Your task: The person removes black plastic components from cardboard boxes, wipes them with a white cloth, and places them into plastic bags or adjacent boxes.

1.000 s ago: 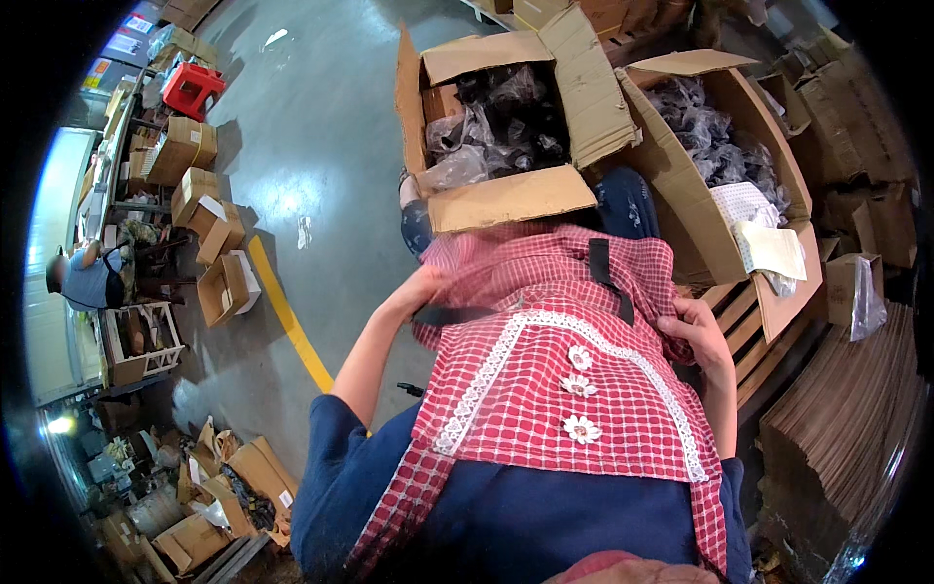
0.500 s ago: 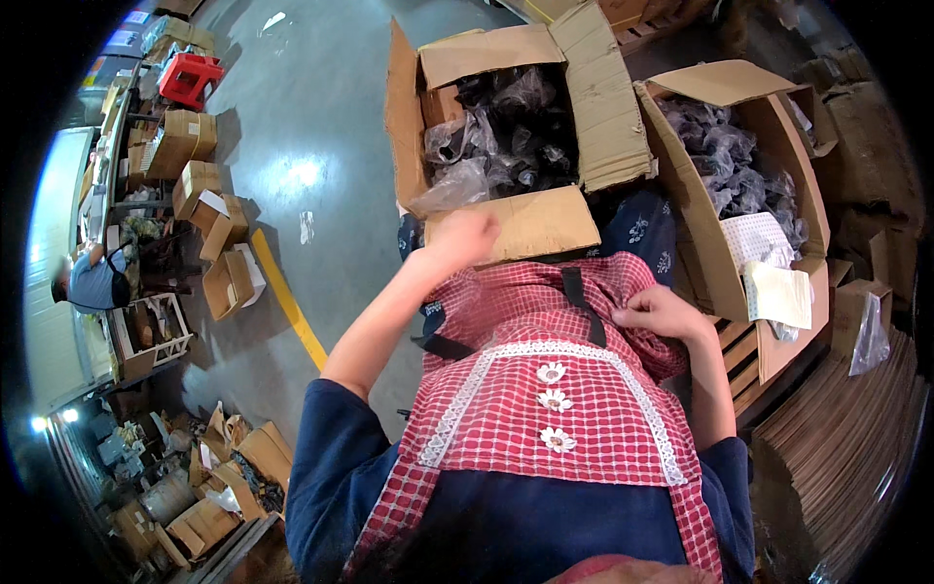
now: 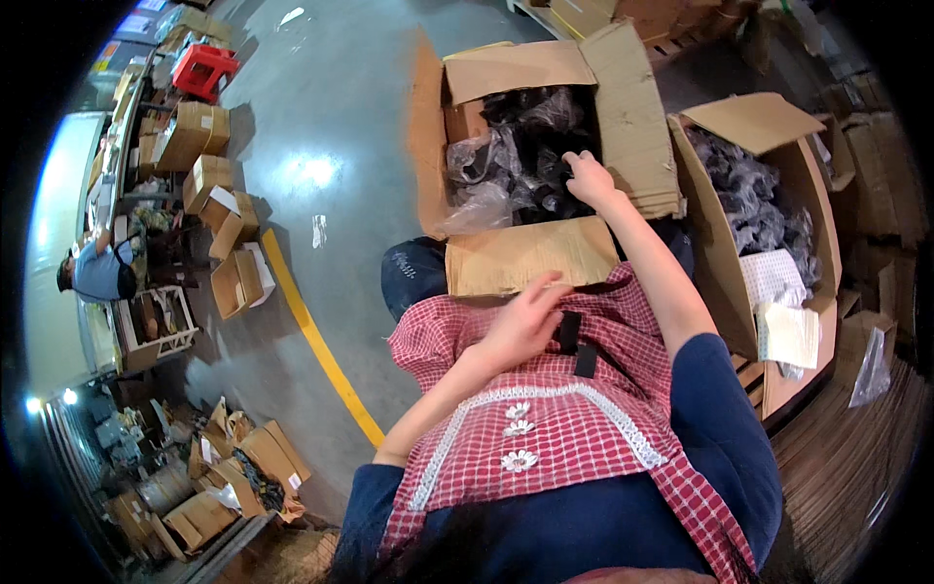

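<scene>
An open cardboard box [image 3: 530, 255] stands in front of me, its flaps folded outward. Inside are black parts [image 3: 530, 107], several wrapped in clear plastic bags [image 3: 482, 161]. My right hand [image 3: 591, 182] reaches over the box's right side, fingers partly extended among the black parts; no held item shows. Nearer to me, my left hand [image 3: 525, 321] hovers at the lap of the red checked apron [image 3: 545, 438], beside a black strap [image 3: 585, 360]. Its fingers are apart and nothing shows in them.
A second open box [image 3: 720, 263] with bagged dark parts and papers [image 3: 786, 331] stands to the right, beside stacked flat cardboard [image 3: 856, 457]. Left, past a yellow floor line [image 3: 316, 336], are smaller boxes [image 3: 233, 282], a red stool [image 3: 204, 71] and another person [image 3: 97, 268].
My right hand has left the apron's right side and moved forward into the box. My left hand has drawn back from the box's near flap to the apron. The view has shifted slightly.
</scene>
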{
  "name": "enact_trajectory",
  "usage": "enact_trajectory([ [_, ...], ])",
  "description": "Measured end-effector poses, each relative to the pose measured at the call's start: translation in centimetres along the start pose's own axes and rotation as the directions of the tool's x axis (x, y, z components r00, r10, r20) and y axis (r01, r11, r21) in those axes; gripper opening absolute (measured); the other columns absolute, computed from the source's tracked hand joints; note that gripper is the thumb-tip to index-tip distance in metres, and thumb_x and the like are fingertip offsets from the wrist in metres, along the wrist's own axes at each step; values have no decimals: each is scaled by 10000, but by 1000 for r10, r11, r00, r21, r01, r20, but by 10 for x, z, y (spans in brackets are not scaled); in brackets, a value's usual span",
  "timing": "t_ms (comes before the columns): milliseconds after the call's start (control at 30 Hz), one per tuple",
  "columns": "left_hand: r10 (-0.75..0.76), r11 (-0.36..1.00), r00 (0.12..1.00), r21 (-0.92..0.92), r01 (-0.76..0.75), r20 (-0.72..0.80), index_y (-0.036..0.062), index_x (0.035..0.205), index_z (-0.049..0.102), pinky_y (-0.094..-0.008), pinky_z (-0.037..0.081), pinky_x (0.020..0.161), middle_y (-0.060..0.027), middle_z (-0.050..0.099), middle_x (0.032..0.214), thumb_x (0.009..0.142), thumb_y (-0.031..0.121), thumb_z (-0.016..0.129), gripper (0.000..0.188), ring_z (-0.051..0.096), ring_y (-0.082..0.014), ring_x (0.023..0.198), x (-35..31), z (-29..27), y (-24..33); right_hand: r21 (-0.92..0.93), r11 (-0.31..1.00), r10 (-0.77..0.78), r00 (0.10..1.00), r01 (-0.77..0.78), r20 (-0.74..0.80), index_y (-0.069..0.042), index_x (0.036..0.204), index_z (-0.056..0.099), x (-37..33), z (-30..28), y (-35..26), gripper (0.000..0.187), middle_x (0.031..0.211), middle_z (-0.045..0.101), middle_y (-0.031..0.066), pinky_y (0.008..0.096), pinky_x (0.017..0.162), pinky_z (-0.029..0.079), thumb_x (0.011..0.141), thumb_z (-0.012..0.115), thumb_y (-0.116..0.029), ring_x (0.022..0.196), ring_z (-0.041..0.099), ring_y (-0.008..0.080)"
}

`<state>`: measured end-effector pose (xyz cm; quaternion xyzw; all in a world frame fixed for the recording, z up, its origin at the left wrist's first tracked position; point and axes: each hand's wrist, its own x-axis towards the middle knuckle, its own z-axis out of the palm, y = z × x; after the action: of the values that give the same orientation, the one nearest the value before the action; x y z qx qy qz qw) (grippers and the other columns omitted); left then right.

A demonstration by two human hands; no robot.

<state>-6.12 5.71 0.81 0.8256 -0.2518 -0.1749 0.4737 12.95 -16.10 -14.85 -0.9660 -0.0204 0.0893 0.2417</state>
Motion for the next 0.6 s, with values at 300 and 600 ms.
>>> enact_trajectory([
  [300, -712, 683, 461, -675, 278, -530, -4, 1088, 618, -235, 510, 770, -44, 652, 1000, 930, -30, 525, 184, 631, -104, 893, -117, -49, -107, -246, 913, -347, 937, 327, -42, -39, 1015, 506, 37, -3, 23, 270, 841, 646, 172, 487, 671, 521, 753, 562, -2, 830, 650, 374],
  [600, -486, 767, 435, -131, 628, -758, 66, 1082, 633, -320, 491, 728, -48, 652, 985, 875, 53, 601, 210, 613, -157, 803, -82, -49, -121, -293, 931, -199, 976, 215, 85, -60, 1305, 495, 89, 5, 63, 518, 1031, 632, 201, 463, 823, 524, 794, 556, 1, 1013, 617, 364],
])
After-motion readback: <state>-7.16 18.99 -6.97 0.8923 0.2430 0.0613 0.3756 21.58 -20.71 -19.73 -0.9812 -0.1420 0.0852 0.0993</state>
